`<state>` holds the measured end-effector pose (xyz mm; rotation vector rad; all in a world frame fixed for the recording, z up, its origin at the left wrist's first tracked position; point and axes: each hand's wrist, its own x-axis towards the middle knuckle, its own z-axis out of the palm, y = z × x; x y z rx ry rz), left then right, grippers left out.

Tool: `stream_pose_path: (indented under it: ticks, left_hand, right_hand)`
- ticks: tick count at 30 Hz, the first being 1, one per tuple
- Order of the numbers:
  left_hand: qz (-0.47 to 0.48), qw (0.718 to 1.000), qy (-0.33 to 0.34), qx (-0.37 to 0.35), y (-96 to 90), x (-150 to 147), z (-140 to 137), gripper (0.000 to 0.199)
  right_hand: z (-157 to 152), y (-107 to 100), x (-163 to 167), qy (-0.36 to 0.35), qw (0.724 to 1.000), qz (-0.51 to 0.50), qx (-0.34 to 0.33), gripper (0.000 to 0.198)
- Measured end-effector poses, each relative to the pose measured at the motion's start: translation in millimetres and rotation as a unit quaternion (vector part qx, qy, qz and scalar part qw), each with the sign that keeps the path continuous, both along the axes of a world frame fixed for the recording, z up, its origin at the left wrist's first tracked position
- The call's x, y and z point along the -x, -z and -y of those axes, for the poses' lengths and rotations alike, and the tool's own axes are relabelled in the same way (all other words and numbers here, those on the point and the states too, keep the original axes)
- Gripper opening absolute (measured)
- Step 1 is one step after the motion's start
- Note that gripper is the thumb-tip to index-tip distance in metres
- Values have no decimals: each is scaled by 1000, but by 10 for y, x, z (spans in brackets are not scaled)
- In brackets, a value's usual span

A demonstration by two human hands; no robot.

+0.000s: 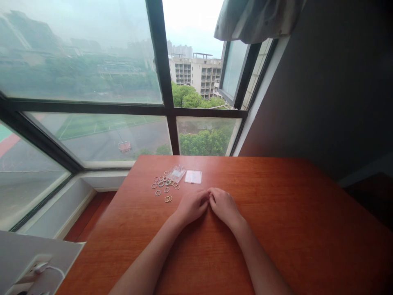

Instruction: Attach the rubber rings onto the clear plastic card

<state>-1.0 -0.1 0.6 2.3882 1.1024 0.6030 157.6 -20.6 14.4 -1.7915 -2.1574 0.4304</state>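
With the clock centred on the two hands and 12 straight ahead, the far side from 9 to 1 o'clock was taken up by a dark-framed window (168, 109), through which buildings (196, 76), trees (202, 142) and a sports field (101, 124) were seen. A shadowed wall (331, 90) was seen at 2 o'clock. The reddish-brown counter (276, 196) was spread beneath. Between 12 and 1, a pale curtain (258, 20) was hung over the window's top.

The left hand (190, 204) and the right hand (224, 205) were held together at the fingertips over the counter, fingers curled inward; whether anything was pinched there could not be told. On the counter at 10 o'clock a clear plastic packet (177, 173) was laid, with a small whitish card (193, 177) placed just beside it at 11. A white plug (40, 268) was seen at 8 o'clock, low on the wall side. Near 10 o'clock, loose rings (168, 183) were scattered beside the packet; two overlapping yellowish rings (168, 199) were set apart at 9.
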Motion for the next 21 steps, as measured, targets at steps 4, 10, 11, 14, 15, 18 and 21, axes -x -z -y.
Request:
stream_pose_path:
  ticks: [4, 10, 11, 14, 15, 18, 21]
  left_hand:
    - [16, 1000, 13, 7, -29, 0, 6, 9]
    - [89, 994, -67, -12, -195, 333, -183, 15]
    - [98, 987, -125, -29, -217, 461, -247, 17]
    - [91, 951, -287, -70, -225, 903, -452, 24]
    - [86, 940, -320, -84, -207, 1039, -515, 27]
    - [71, 930, -347, -103, -111, 1300, -652, 37]
    - [25, 948, -306, -82, -3, 1317, -709, 42]
  right_hand:
    - [2, -10, 0, 3, 1000, -2, 2, 23]
    - [9, -25, 15, 6, 1000, 3, -2, 24]
    - [8, -21, 17, 6, 1000, 5, -4, 23]
    - [2, -2, 22, 12, 1000, 6, -14, 22]
    - [0, 5, 23, 15, 1000, 5, -18, 22]
    - [-4, 17, 28, 24, 999, 4, -27, 23]
    - [-6, 20, 38, 34, 998, 4, -43, 22]
